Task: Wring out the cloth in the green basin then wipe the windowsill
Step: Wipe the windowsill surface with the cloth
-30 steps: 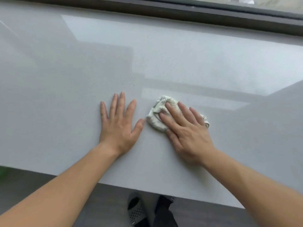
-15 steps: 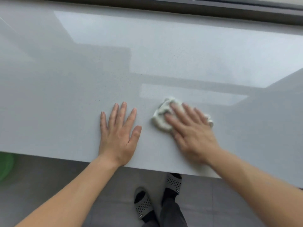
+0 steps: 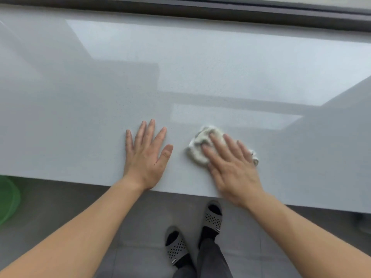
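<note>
Head view: right hand [image 3: 232, 165] lies flat, palm down, pressing the white cloth [image 3: 202, 145] onto the windowsill [image 3: 220, 77]; grip not clenched, fingers [image 3: 218, 145] spread over the bunched fabric, hand slightly blurred. Cloth pokes out past the fingertips and beyond the little-finger side. Left hand [image 3: 146, 155] just beside it, flat and released on the sill, holding nothing, apart from the cloth. Green basin [image 3: 8, 199] sits on the floor [image 3: 60, 207] far left of both hands. Slippers [image 3: 213, 214] below the sill edge.
</note>
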Available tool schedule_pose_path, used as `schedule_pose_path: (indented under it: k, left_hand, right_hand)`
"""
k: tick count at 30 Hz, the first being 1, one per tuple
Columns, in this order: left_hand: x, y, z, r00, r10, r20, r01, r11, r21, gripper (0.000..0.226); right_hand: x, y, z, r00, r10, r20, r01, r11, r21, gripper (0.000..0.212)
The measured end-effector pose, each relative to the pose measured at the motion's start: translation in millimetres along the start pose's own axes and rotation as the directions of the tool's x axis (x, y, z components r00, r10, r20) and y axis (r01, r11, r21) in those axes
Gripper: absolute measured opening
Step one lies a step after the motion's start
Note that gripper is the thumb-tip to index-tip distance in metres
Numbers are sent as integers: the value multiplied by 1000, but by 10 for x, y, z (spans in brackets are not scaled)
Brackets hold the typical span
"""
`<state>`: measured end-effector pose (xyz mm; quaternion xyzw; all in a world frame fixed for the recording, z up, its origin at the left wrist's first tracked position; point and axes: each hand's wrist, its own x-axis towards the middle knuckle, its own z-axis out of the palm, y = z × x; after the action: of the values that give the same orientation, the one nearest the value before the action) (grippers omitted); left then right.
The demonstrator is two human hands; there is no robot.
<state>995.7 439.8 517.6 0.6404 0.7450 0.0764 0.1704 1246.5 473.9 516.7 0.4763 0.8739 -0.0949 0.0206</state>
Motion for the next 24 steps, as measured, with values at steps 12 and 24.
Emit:
schedule_pose_path:
  k: [12, 24]
  left_hand:
    - [102, 759, 150, 987, 22, -158, -58, 973, -224, 59]
    - [371, 1269, 443, 990, -121, -72, 126, 990, 67, 64]
  right_hand:
    - [-586, 722, -58, 1000, 13, 7, -13, 999, -33, 53]
    - [-389, 1185, -165, 1000, -7, -2, 7, 1000, 27, 52]
